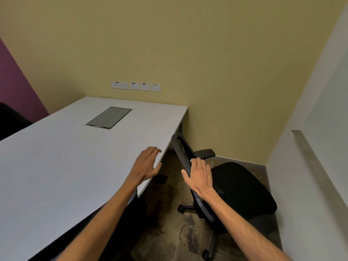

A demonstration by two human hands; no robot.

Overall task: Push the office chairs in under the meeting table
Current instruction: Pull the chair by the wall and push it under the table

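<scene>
A black office chair (243, 187) stands to the right of the light grey meeting table (56, 166), out from under it. Its seat points toward the right wall, and its backrest (180, 146) is seen edge-on near the table's right edge. My right hand (200, 176) lies flat against the backrest's frame, with the fingers spread and the thumb on the table side. My left hand (146, 164) hovers open over the table's right edge, holding nothing. One armrest (205, 153) sticks out behind my right hand.
A dark chair back (11, 119) shows beyond the table's far left side. A dark shape (139, 206) sits under the table's near edge. A grey cable hatch (109, 117) is set in the tabletop. A white wall with a metal rail (316, 162) closes in the right side, leaving only a narrow strip of mottled floor (178, 232).
</scene>
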